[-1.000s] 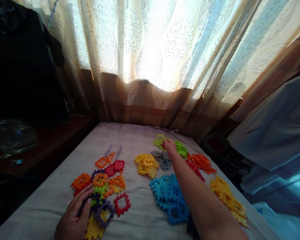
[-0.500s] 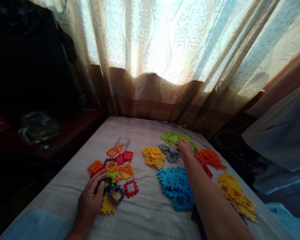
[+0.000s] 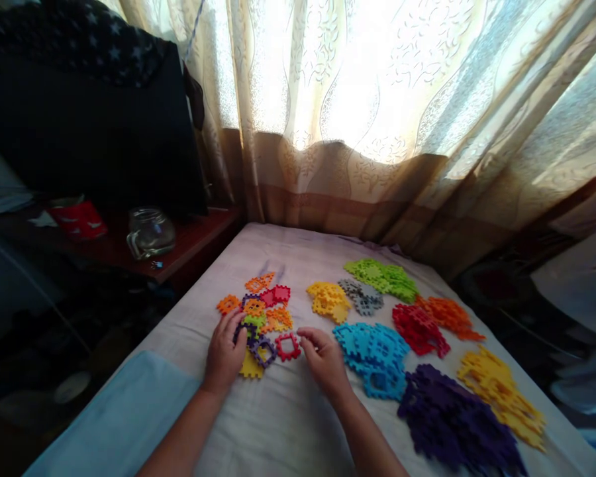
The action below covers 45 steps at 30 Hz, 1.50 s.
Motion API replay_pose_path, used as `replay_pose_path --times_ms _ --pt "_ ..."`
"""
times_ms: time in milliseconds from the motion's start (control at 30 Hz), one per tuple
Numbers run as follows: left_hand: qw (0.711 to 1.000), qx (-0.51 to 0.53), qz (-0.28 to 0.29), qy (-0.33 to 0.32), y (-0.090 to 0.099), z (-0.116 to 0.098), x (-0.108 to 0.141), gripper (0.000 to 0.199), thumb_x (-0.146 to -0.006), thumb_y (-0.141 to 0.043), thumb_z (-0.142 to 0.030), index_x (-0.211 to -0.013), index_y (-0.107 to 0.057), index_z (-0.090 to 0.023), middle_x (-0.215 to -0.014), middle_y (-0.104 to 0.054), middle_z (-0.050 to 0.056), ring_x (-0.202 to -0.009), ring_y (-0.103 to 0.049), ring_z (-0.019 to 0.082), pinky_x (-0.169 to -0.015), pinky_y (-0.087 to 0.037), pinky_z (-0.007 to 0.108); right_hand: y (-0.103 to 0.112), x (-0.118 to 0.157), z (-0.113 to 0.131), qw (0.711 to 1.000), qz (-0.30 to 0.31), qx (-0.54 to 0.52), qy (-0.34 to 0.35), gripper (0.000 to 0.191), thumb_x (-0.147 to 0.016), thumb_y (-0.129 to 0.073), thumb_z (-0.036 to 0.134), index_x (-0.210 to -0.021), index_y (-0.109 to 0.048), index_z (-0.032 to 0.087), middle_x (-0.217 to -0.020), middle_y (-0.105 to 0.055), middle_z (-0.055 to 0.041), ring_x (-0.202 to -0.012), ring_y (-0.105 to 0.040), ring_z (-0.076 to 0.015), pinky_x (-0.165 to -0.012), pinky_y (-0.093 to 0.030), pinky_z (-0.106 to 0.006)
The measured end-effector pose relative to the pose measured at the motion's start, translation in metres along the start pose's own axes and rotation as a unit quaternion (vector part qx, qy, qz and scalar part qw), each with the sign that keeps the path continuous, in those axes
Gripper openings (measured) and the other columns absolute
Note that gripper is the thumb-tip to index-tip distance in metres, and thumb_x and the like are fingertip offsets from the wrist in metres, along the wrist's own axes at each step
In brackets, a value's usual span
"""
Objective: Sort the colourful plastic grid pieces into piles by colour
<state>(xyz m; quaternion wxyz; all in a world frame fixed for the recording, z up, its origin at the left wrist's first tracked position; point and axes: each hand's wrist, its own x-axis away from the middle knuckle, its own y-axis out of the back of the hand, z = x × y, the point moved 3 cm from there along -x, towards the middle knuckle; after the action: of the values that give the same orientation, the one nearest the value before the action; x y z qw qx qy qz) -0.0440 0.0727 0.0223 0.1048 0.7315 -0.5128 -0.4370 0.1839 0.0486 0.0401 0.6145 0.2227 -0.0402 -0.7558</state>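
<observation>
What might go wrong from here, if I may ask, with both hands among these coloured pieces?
The right hand is near the blue pile, so a sideways move could knock pieces loose.
The left hand is at the multicoloured cluster, so a shift might scatter it.
The red pile and orange pile lie very close together, so their pieces might mix.

From here I read: blue pieces (image 3: 370,348), purple pieces (image 3: 457,421) – plastic, low sheen | bed sheet (image 3: 283,424) – matt cloth, creased | curtain (image 3: 347,93) – translucent cloth | jug (image 3: 153,235) – clear, glossy; glass or plastic, can't tell
</observation>
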Motion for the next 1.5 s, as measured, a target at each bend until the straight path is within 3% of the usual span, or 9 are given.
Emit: replay_pose_path --times_ms 133,267,367,633,833,1000,1200,1333,1500 --pt "0.994 -0.091 0.064 0.001 -0.004 -0.008 0.001 0.035 -0.086 -0.053 -0.034 -0.116 -0.063 -0.019 -0.134 -0.058 0.014 -0.128 -0.049 0.031 -0.113 -0.03 0.054 0.004 0.039 -0.001 0.999 0.028 0.033 0.024 0.024 -0.082 -0.051 0.025 -0.088 -0.074 0.022 -0.095 -0.074 -0.0077 -0.091 -0.069 -0.0214 -0.083 -0.054 -0.034" --pt "0.98 -0.124 0.157 0.011 -0.001 -0.013 -0.002 0.029 -0.089 -0.049 -0.03 -0.112 -0.064 -0.02 -0.134 -0.058 0.012 -0.125 -0.052 0.026 -0.111 -0.035 0.045 0.02 0.065 -0.001 0.997 0.023 0.06 0.042 0.024 -0.083 -0.05 0.025 -0.086 -0.073 0.022 -0.099 -0.073 -0.0096 -0.094 -0.069 -0.0226 -0.085 -0.056 -0.035" --pt "0.972 -0.138 0.192 0.011 0.011 -0.013 -0.008 0.026 -0.087 -0.051 -0.027 -0.107 -0.067 -0.021 -0.131 -0.06 0.009 -0.122 -0.054 0.023 -0.107 -0.039 0.038 0.03 0.078 -0.003 0.995 0.014 0.073 0.062 0.025 -0.083 -0.049 0.024 -0.086 -0.073 0.021 -0.099 -0.073 -0.0106 -0.094 -0.069 -0.0229 -0.084 -0.057 -0.035" --pt "0.937 -0.221 0.265 0.048 0.046 -0.019 -0.024 0.032 -0.075 -0.065 -0.028 -0.107 -0.067 -0.028 -0.13 -0.063 0.005 -0.126 -0.051 0.029 -0.11 -0.029 0.048 0.035 0.091 -0.004 0.991 0.005 0.083 0.101 0.026 -0.084 -0.049 0.022 -0.088 -0.074 0.02 -0.101 -0.073 -0.0118 -0.093 -0.07 -0.0226 -0.083 -0.057 -0.035" --pt "0.924 -0.252 0.278 0.078 0.032 -0.032 -0.038 0.042 -0.078 -0.059 -0.044 -0.115 -0.063 -0.024 -0.124 -0.065 0.011 -0.12 -0.056 0.03 -0.1 -0.038 0.04 0.035 0.091 -0.002 0.993 -0.003 0.058 0.106 0.026 -0.081 -0.049 0.017 -0.087 -0.074 0.02 -0.1 -0.073 -0.0109 -0.093 -0.069 -0.0219 -0.084 -0.056 -0.034" --pt "0.929 -0.241 0.262 0.101 0.029 -0.038 -0.044 0.038 -0.065 -0.068 -0.039 -0.099 -0.063 -0.023 -0.111 -0.069 0.011 -0.111 -0.06 0.032 -0.09 -0.044 0.039 0.032 0.092 0.001 0.99 -0.007 0.061 0.124 0.028 -0.08 -0.047 0.014 -0.087 -0.074 0.02 -0.095 -0.072 -0.0099 -0.089 -0.069 -0.0195 -0.081 -0.056 -0.03" --pt "0.95 -0.154 0.255 0.096 0.039 -0.043 -0.06 0.016 -0.065 -0.062 -0.037 -0.074 -0.058 -0.024 -0.075 -0.067 0.001 -0.082 -0.066 0.025 -0.071 -0.047 0.032 0.04 0.09 0.0 0.992 -0.007 0.052 0.118 0.03 -0.077 -0.046 0.011 -0.086 -0.073 0.021 -0.092 -0.072 -0.0078 -0.086 -0.068 -0.0187 -0.078 -0.055 -0.028" --pt "0.948 -0.019 0.298 0.113 0.021 -0.062 -0.075 0.026 -0.066 -0.061 -0.045 -0.079 -0.06 -0.022 -0.072 -0.066 0.001 -0.078 -0.067 0.024 -0.065 -0.049 0.031 0.062 0.093 -0.011 0.991 0.01 0.099 0.093 0.03 -0.076 -0.047 0.012 -0.088 -0.073 0.021 -0.084 -0.073 -0.0056 -0.078 -0.07 -0.0189 -0.072 -0.054 -0.027" --pt "0.904 0.093 0.385 0.161 -0.046 -0.105 -0.087 0.041 -0.064 -0.068 -0.051 -0.087 -0.06 -0.019 -0.076 -0.069 0.003 -0.069 -0.069 0.022 -0.055 -0.05 0.028 0.075 0.099 -0.034 0.989 0.016 0.113 0.094 0.032 -0.077 -0.047 0.014 -0.095 -0.072 0.023 -0.088 -0.075 -0.0045 -0.08 -0.071 -0.0185 -0.072 -0.054 -0.025"
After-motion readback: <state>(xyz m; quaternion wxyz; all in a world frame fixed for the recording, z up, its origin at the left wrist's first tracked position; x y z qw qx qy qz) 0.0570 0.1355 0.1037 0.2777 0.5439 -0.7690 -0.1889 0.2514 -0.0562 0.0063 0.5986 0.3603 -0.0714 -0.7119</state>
